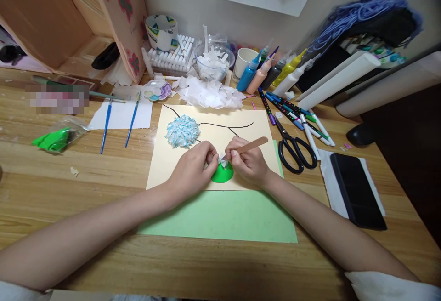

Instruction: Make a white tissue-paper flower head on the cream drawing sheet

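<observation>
From my remote post I am viewing a wooden table (103, 177) that is carrying a green sheet (217, 216) near its front edge. To the right, black-handled scissors (296, 147) are lying just beside scattered pens (298, 116). Toward the wall, paint bottles (254, 79) are standing near a white cup (244, 60). At left, a clear bag (62, 136) (bright green material showing inside) is resting on the boards, well apart from the scissors.

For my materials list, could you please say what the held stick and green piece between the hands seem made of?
Held stick: probably matte wood, from its tan colour and rounded end. Green piece: possibly smooth clay, with even colour.
</observation>
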Motion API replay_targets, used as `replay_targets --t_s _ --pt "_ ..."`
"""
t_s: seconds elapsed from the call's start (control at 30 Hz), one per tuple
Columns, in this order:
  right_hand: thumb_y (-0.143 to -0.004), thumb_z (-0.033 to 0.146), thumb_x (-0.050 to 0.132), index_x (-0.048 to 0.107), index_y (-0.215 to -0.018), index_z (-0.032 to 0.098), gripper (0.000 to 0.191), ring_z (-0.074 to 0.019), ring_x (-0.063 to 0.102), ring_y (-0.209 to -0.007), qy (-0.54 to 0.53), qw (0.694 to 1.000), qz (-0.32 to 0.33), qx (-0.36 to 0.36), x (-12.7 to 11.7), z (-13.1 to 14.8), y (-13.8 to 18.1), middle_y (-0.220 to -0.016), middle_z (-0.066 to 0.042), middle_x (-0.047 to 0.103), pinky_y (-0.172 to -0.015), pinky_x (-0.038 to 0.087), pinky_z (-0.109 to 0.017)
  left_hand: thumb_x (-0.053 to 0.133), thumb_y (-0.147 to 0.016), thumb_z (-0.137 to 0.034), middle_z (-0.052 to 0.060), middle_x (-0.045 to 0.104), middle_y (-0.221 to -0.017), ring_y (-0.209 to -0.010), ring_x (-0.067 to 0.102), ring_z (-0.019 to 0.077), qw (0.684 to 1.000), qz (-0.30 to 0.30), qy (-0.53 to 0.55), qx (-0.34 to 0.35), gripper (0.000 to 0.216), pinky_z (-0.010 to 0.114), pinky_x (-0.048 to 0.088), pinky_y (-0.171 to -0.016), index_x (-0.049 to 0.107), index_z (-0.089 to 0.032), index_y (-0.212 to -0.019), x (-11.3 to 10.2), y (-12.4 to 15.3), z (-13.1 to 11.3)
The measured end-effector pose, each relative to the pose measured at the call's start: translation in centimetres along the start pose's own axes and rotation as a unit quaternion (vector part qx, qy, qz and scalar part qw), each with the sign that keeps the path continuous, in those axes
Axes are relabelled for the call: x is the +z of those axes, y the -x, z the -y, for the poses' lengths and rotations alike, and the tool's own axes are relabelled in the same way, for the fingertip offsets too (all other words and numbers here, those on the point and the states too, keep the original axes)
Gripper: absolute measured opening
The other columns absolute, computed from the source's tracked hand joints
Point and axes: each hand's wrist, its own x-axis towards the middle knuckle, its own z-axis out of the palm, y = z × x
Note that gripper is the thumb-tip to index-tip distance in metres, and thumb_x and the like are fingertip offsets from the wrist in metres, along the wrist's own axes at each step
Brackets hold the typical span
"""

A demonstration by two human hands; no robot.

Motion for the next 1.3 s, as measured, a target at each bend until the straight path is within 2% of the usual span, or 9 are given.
replay_targets --t_s 0.2,0.3,0.4,0.5,0.67,0.73,0.87,1.13,1.3 --pt "-0.085 0.015 0.04 0.049 -0.068 0.02 0.02 -0.0142 0.049 -0.061 -0.021 0.999 -0.015 0.022 0.1 0.0 0.1 -0.063 0.0 0.051 -0.06 0.038 -0.028 0.041 -0.089 -0.026 0.0 0.055 -0.071 -0.063 0.051 0.0134 1.0 -0.004 0.007 -0.003 0.014 0.025 0.036 -0.057 0.049 -0.019 -0.081 0.0 0.2 0.0" --pt "-0.088 0.02 0.038 0.05 -0.065 0.019 0.026 -0.0132 0.049 -0.058 -0.078 0.99 -0.101 0.062 0.1 -0.2 0.3 -0.063 0.001 0.05 -0.058 0.039 -0.027 0.04 -0.09 -0.026 0.0 0.057 -0.073 -0.064 0.051 0.0132 1.0 -0.013 0.003 0.008 0.014 0.025 0.036 -0.057 0.05 -0.019 -0.084 -0.3 0.5 -0.4" --pt "-0.089 0.026 0.037 0.049 -0.063 0.019 0.029 -0.0114 0.045 -0.052 -0.153 0.958 -0.193 0.146 -0.1 -0.7 0.0 -0.06 0.002 0.046 -0.052 0.037 -0.025 0.04 -0.09 -0.025 0.001 0.058 -0.077 -0.068 0.052 0.013 0.998 -0.038 -0.031 0.037 0.014 0.025 0.037 -0.06 0.051 -0.018 -0.085 -1.7 0.4 -1.2" --pt "-0.085 0.027 0.039 0.047 -0.063 0.019 0.025 -0.0102 0.042 -0.048 -0.219 0.924 -0.229 0.212 -0.3 -1.4 -0.7 -0.056 0.004 0.044 -0.048 0.033 -0.023 0.041 -0.09 -0.027 0.002 0.059 -0.083 -0.077 0.054 0.0158 0.991 -0.08 -0.104 0.04 0.017 0.027 0.038 -0.064 0.054 -0.018 -0.084 -4.0 -1.1 -2.0" --pt "-0.081 0.026 0.041 0.047 -0.062 0.019 0.022 -0.0096 0.041 -0.046 -0.253 0.908 -0.236 0.235 -0.4 -1.5 -1.4 -0.052 0.005 0.043 -0.048 0.033 -0.022 0.049 -0.087 -0.033 0.009 0.061 -0.091 -0.091 0.054 0.0254 0.961 -0.092 -0.261 0.021 0.021 0.035 0.04 -0.077 0.059 -0.015 -0.089 -7.2 -6.9 -1.3" --pt "-0.081 0.028 0.041 0.047 -0.062 0.019 0.022 -0.0099 0.041 -0.046 -0.253 0.909 -0.235 0.232 -0.4 -1.4 -1.4 -0.051 0.005 0.043 -0.047 0.033 -0.023 0.058 -0.082 -0.03 0.014 0.059 -0.098 -0.097 0.053 0.0293 0.946 -0.102 -0.309 0.015 0.022 0.038 0.04 -0.079 0.058 -0.012 -0.095 -7.6 -9.3 -0.6" --pt "-0.081 0.03 0.042 0.048 -0.063 0.019 0.022 -0.0103 0.041 -0.046 -0.254 0.91 -0.233 0.228 -0.3 -1.4 -1.3 -0.051 0.004 0.044 -0.047 0.033 -0.023 0.066 -0.075 -0.032 0.014 0.059 -0.096 -0.096 0.054 0.0296 0.948 -0.093 -0.302 0.024 0.029 0.038 0.042 -0.08 0.06 -0.011 -0.095 -7.3 -12.7 0.7" --pt "-0.082 0.03 0.042 0.048 -0.063 0.019 0.023 -0.0107 0.041 -0.047 -0.26 0.912 -0.228 0.223 -0.1 -1.7 -1.3 -0.052 0.004 0.044 -0.048 0.033 -0.024 0.06 -0.077 -0.021 0.011 0.065 -0.087 -0.086 0.059 0.024 0.963 -0.108 -0.241 0.053 0.008 0.034 0.043 -0.076 0.064 -0.014 -0.078 -6.9 -14.9 2.1" --pt "-0.083 0.033 0.044 0.05 -0.064 0.019 0.025 -0.0112 0.043 -0.047 -0.26 0.912 -0.23 0.218 -0.1 -1.8 -1.3 -0.054 0.003 0.046 -0.048 0.035 -0.025 0.057 -0.08 -0.026 0.008 0.068 -0.077 -0.072 0.059 0.0193 0.973 -0.121 -0.182 0.069 0.014 0.03 0.043 -0.066 0.064 -0.015 -0.074 -8.3 -14.3 1.4"
